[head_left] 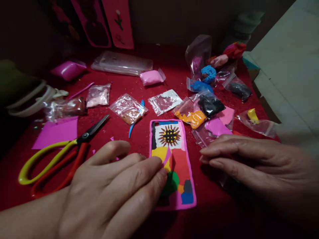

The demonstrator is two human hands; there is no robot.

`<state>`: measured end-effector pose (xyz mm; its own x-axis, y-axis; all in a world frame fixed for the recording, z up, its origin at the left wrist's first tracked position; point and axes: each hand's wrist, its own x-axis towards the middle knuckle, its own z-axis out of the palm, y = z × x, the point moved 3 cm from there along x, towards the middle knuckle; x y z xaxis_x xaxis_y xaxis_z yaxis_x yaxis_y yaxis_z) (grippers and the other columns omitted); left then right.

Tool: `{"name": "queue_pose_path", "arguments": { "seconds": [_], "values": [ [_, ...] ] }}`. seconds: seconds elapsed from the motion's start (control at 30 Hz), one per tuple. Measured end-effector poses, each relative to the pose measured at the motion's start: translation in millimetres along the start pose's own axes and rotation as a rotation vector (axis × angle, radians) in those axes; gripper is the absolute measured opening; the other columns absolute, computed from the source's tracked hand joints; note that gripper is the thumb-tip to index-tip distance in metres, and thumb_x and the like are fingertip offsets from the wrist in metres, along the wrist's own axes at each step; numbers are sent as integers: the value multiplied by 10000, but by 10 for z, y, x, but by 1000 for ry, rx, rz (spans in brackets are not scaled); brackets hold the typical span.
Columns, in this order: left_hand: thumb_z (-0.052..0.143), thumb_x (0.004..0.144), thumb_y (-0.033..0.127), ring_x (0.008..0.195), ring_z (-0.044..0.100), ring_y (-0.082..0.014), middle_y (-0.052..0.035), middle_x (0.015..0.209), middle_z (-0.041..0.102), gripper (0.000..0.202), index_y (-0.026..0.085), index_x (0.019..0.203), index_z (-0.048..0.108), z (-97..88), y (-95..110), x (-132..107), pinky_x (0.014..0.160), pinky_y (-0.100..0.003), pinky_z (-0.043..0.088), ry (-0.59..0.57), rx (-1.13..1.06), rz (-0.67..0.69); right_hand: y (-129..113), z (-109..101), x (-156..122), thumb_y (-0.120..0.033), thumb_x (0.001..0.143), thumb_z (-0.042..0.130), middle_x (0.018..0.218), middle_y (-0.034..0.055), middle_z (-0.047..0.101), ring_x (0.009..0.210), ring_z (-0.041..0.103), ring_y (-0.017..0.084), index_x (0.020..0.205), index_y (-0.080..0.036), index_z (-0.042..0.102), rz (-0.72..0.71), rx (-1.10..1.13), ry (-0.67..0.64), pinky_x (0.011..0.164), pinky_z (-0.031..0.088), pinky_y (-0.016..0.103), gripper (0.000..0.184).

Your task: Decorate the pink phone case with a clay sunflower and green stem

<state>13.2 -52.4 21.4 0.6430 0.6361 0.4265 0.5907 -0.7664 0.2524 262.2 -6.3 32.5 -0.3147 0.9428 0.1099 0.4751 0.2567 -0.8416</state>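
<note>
A decorated phone case with a pink rim lies flat, covered in coloured patches and a sunflower-like motif on white. Over its middle, my left hand pinches a small pink-purple pointed piece, thin like paper. Its fingertips cover part of the case's lower left. To the right of the case, my right hand hovers with fingers extended and thumb slightly apart from the index finger; nothing shows between them. Its lower fingers are hidden. Scissors with yellow and red handles lie open beside my left hand.
A pink-purple paper sheet lies left of the scissors. Bags of clay are scattered behind the case, including orange, black and white. A clear plastic case lies farther back. Decorated panels lean behind.
</note>
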Motion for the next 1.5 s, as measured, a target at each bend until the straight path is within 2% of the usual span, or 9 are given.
{"name": "queue_pose_path", "arguments": {
  "seconds": [0.17,0.33,0.43,0.67,0.77,0.9,1.07,1.3,1.5],
  "values": [
    [414,978,123,1246,606,-297,-95,1488,577,426,200,1354,600,-169,-160,-233,1152,-516,341,-79,307,76,7,-2,-55,-349,860,768,830,-14,827,459,686,130,1026,-388,819,191,184,50,389,546,182,178],
    [296,971,37,762,675,-258,-106,881,741,421,156,996,699,-176,-436,-62,767,-432,506,-114,770,178,45,37,-109,-401,839,797,773,33,808,581,747,152,916,-316,827,237,351,48,456,573,153,119],
    [273,981,77,656,636,-250,-104,798,711,453,177,858,698,-133,-526,45,653,-420,511,-197,835,168,78,40,-141,-412,783,842,648,9,759,441,677,128,832,-286,812,279,433,47,384,536,153,138],
    [258,964,94,788,676,-317,-182,938,726,437,70,1088,676,-224,-318,197,724,-483,530,-172,725,150,42,39,-133,-326,804,835,784,18,806,601,747,137,891,-294,832,233,485,42,482,592,155,93],
    [316,951,78,800,690,-324,-179,956,732,373,72,1048,677,-254,-189,382,692,-469,515,-85,665,167,39,61,-106,-334,867,780,826,33,812,714,772,161,968,-276,821,227,613,-6,552,624,196,124],
    [428,957,109,704,669,-284,-103,825,706,247,116,932,674,-250,-140,608,677,-439,499,-13,595,137,-1,57,-80,-371,829,819,666,4,752,545,684,94,817,-213,804,216,760,14,518,579,170,159],
    [452,984,157,718,688,-273,-91,835,733,237,131,905,674,-216,-170,621,662,-409,468,87,450,81,-147,64,-80,-268,692,920,603,-24,716,503,656,93,713,-199,764,234,840,74,464,543,164,172],
    [443,1026,241,718,699,-213,-87,829,756,299,145,872,681,-119,-399,430,689,-337,492,192,330,-13,-491,211,-81,-273,902,741,898,36,813,748,776,159,965,-217,785,128,839,-70,706,637,273,95],
    [415,1032,249,754,694,-199,-85,891,771,313,167,887,680,-37,-548,381,731,-337,496,174,342,-11,-450,333,-71,-400,877,755,602,-17,711,482,623,93,774,-209,739,138,828,1,486,522,199,218]
  ]
}}
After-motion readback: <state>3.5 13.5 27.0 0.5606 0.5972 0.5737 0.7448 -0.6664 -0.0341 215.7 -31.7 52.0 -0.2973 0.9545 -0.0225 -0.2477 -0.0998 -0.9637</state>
